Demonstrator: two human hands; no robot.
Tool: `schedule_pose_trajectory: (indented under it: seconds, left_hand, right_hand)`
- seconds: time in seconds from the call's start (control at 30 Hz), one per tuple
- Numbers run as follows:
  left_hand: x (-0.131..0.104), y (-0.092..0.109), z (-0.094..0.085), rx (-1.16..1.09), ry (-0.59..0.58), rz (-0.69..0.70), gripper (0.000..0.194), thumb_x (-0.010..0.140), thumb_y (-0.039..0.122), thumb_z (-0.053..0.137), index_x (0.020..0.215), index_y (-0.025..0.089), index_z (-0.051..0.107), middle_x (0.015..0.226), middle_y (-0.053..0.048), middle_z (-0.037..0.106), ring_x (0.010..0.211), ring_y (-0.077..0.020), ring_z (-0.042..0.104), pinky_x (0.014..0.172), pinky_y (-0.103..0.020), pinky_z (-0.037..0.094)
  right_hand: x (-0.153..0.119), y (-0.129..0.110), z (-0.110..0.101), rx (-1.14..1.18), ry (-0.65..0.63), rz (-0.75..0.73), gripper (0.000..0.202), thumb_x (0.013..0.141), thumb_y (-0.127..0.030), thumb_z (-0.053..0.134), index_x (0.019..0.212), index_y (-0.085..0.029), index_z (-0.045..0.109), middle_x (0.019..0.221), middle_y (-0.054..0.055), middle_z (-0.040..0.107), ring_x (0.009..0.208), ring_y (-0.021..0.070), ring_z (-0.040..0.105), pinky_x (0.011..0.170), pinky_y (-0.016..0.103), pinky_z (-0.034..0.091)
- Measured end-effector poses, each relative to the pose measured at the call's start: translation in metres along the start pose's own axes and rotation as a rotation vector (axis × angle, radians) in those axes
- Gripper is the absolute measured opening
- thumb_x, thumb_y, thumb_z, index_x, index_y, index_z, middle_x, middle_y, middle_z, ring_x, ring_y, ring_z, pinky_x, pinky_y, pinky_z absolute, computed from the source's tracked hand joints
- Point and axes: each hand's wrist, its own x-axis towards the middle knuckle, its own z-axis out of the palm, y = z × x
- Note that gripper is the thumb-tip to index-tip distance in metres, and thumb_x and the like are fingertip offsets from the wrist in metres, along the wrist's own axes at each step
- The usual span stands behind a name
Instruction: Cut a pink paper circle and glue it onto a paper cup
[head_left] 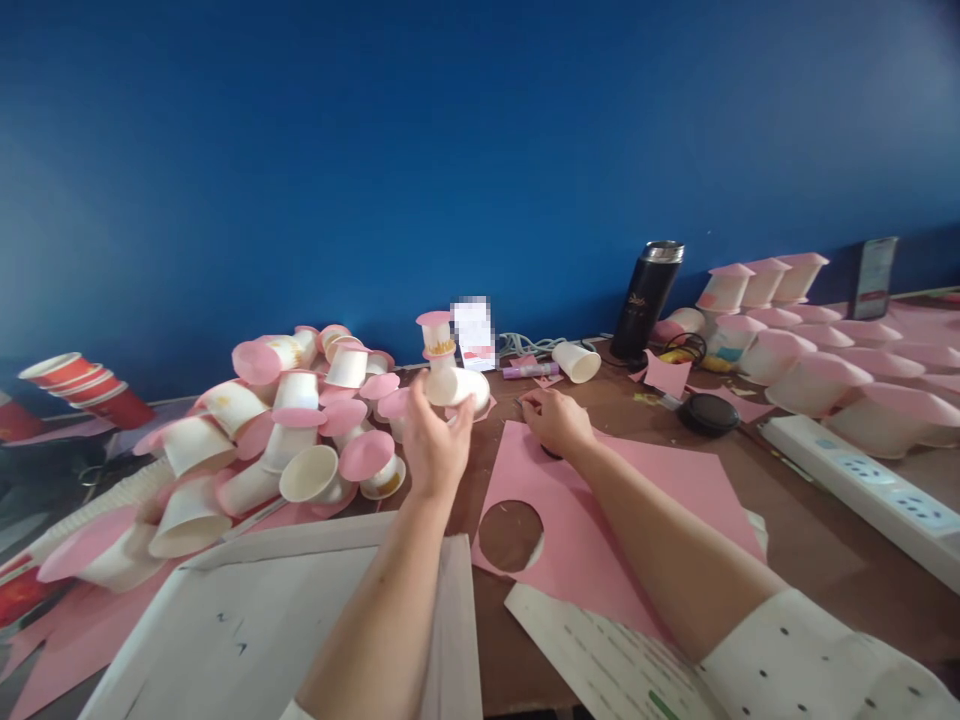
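Note:
My left hand [437, 450] is wrapped round a white paper cup [463, 386] tilted on its side, in front of the propped phone. Part of a pink paper disc shows by the cup's base. My right hand [559, 422] lies at the far edge of a pink paper sheet [675, 490], its fingers curled together. A small dark tip shows at the fingertips, but what they pinch I cannot make out. Something dark sits partly hidden under that palm. The sheet has a round hole cut near its left corner.
Many paper cups with pink discs [366, 456] are heaped at left; others [817, 385] stand in rows at right. Around are red cups [90, 385], a white board [262, 620], a black flask [646, 300], a purple glue stick [531, 370], a black lid [709, 413] and a power strip [862, 490].

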Motion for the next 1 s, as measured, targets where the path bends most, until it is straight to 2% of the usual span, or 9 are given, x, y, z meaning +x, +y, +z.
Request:
schedule_pose_trajectory:
  seconds: [0.07,0.13,0.2,0.33,0.43,0.53,0.63,0.73,1.0]
  left_hand:
    - [0.004,0.001,-0.005,-0.033,0.163,0.022,0.062,0.084,0.044,0.057,0.133,0.014,0.033,0.135,-0.020,0.047,0.124,-0.0257,0.048,0.096,-0.036,0.045]
    - [0.005,0.000,-0.006,-0.019,0.179,0.045,0.062,0.084,0.044,0.057,0.132,0.014,0.034,0.135,-0.020,0.048,0.123,-0.0263,0.049,0.096,-0.037,0.045]
    - [0.002,-0.001,-0.004,0.027,0.033,0.078,0.060,0.082,0.044,0.060,0.130,0.014,0.039,0.129,-0.019,0.054,0.118,-0.0279,0.053,0.094,-0.039,0.046]
    - [-0.006,-0.006,0.008,0.100,-0.370,0.093,0.058,0.082,0.047,0.060,0.127,0.015,0.044,0.118,-0.015,0.064,0.106,-0.0277,0.062,0.084,-0.037,0.050]
    - [-0.008,-0.012,0.014,0.131,-0.373,0.044,0.054,0.089,0.050,0.046,0.129,0.014,0.045,0.116,-0.015,0.065,0.104,-0.0252,0.063,0.084,-0.035,0.050]
    - [-0.005,-0.020,0.017,0.264,-0.333,0.013,0.041,0.096,0.036,0.034,0.127,0.016,0.049,0.116,-0.013,0.065,0.105,-0.0242,0.062,0.085,-0.034,0.049]
    - [-0.002,-0.026,0.019,0.446,-0.517,-0.044,0.035,0.093,0.021,0.034,0.120,0.016,0.056,0.113,-0.014,0.064,0.100,-0.0250,0.063,0.080,-0.033,0.050]
    - [0.000,-0.026,0.020,0.550,-0.678,-0.135,0.032,0.090,0.020,0.037,0.111,0.014,0.060,0.110,-0.016,0.062,0.097,-0.0268,0.064,0.074,-0.034,0.051]
    - [0.003,-0.025,0.019,0.572,-0.697,-0.155,0.028,0.087,0.021,0.042,0.099,0.013,0.065,0.108,-0.018,0.060,0.092,-0.0274,0.064,0.070,-0.035,0.050]
  right_hand:
    - [-0.001,0.001,0.002,0.012,0.014,-0.018,0.027,0.087,-0.034,0.045,0.100,-0.028,0.068,0.107,0.002,0.070,0.091,0.0217,0.064,0.072,0.028,0.044]
    - [-0.001,0.002,0.004,0.028,0.025,-0.023,0.027,0.087,-0.032,0.045,0.101,-0.028,0.068,0.107,0.002,0.071,0.091,0.0210,0.064,0.072,0.027,0.044]
    - [0.000,0.003,0.005,0.042,0.032,-0.019,0.027,0.087,-0.032,0.046,0.100,-0.028,0.069,0.106,0.002,0.071,0.091,0.0209,0.064,0.071,0.027,0.043]
    - [0.001,0.004,0.006,0.069,0.038,-0.033,0.025,0.086,-0.032,0.047,0.097,-0.027,0.070,0.106,0.001,0.071,0.093,0.0213,0.064,0.072,0.027,0.044]
    - [0.002,0.005,0.007,0.074,0.034,-0.031,0.025,0.087,-0.032,0.047,0.097,-0.027,0.070,0.106,0.002,0.071,0.093,0.0217,0.064,0.072,0.027,0.044]
    - [0.001,0.005,0.007,0.070,0.027,-0.037,0.026,0.087,-0.033,0.047,0.096,-0.027,0.070,0.106,0.003,0.071,0.093,0.0219,0.064,0.071,0.027,0.044]
    - [0.001,0.006,0.007,0.076,0.026,-0.058,0.025,0.087,-0.032,0.047,0.096,-0.026,0.070,0.106,0.003,0.071,0.094,0.0222,0.064,0.071,0.028,0.044]
    - [0.000,0.006,0.007,0.084,0.027,-0.076,0.025,0.087,-0.032,0.047,0.097,-0.027,0.070,0.106,0.003,0.071,0.094,0.0223,0.064,0.072,0.028,0.044]
    - [0.000,0.005,0.008,0.080,0.025,-0.102,0.025,0.087,-0.032,0.048,0.095,-0.027,0.071,0.099,0.003,0.073,0.089,0.0230,0.065,0.069,0.029,0.044]
